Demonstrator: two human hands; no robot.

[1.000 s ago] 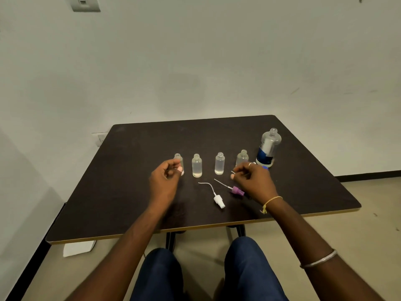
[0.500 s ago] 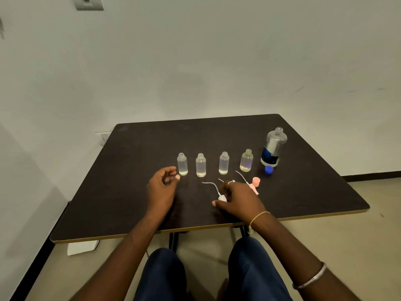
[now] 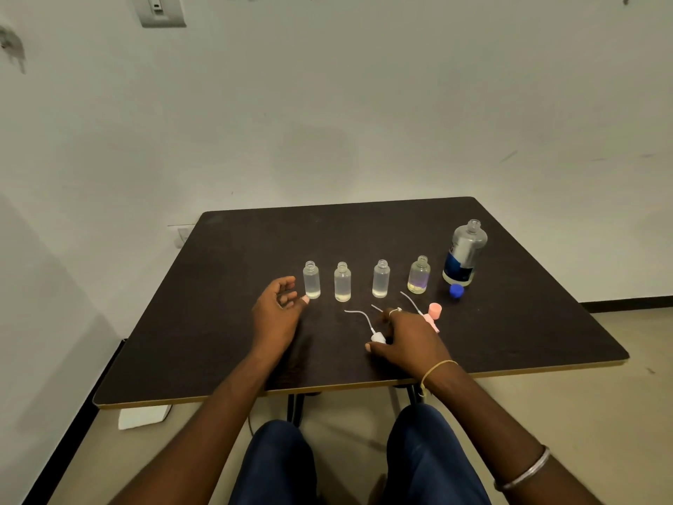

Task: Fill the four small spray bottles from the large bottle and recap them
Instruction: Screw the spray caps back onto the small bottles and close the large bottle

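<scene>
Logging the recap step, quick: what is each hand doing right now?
Left hand: open, loosely curled, holding nothing.
Right hand: pinching the white spray cap.

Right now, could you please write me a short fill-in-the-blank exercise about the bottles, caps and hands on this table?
1. The small bottles standing in a row on the table number ____.
2. The cap lying in front of the large bottle is ____ in colour.
3. The spray top pinched by the right hand is ____ in colour.
4. The left hand, beside the leftmost bottle, holds ____.
Missing words: four; blue; white; nothing.
</scene>
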